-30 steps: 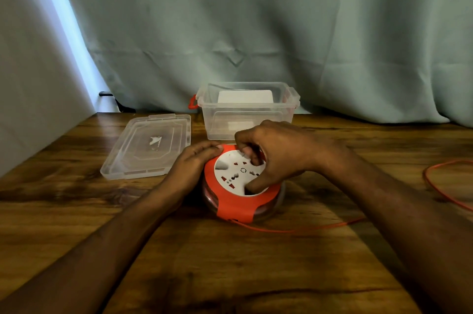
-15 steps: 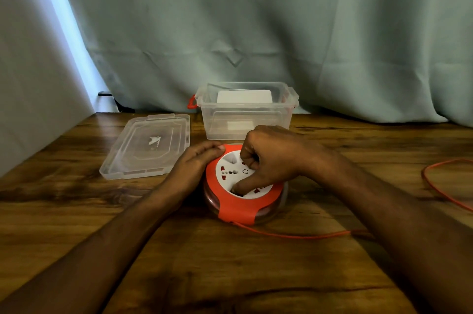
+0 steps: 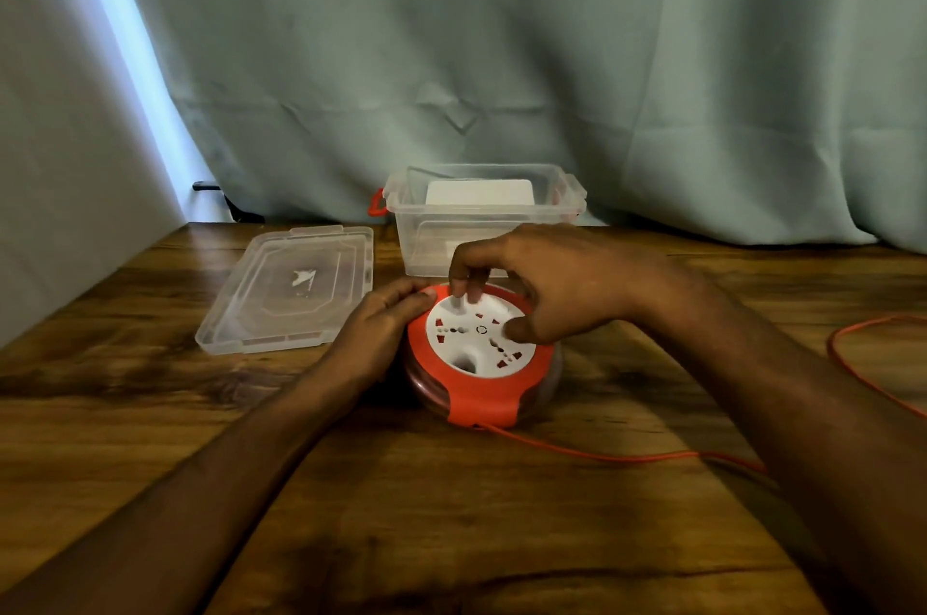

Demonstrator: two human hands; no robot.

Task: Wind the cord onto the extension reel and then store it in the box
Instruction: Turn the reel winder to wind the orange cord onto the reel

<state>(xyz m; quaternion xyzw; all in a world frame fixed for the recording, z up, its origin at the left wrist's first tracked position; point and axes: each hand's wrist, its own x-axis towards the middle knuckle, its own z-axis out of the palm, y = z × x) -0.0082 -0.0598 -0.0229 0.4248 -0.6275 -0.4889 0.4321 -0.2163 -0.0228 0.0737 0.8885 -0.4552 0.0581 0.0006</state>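
Note:
A round extension reel (image 3: pixel 479 376) with an orange frame and a white socket face lies flat in the middle of the wooden table. My left hand (image 3: pixel 383 326) presses against its left rim and holds it still. My right hand (image 3: pixel 544 286) rests on the white face, fingertips on its far edge and thumb on the right side. An orange cord (image 3: pixel 617 456) leaves the reel's front and runs right under my right forearm, then loops at the right edge. The clear box (image 3: pixel 562 205) stands open just behind the reel.
The box's clear lid (image 3: pixel 293 288) lies flat to the left of the box. A white block (image 3: pixel 479 193) shows at the back of the box. A pale green curtain hangs behind the table. A grey wall closes off the left side.
My right hand has turned the white face round: its sockets sit in new places and my fingers have moved from the near side to the far edge. The cord on the table lies closer in.

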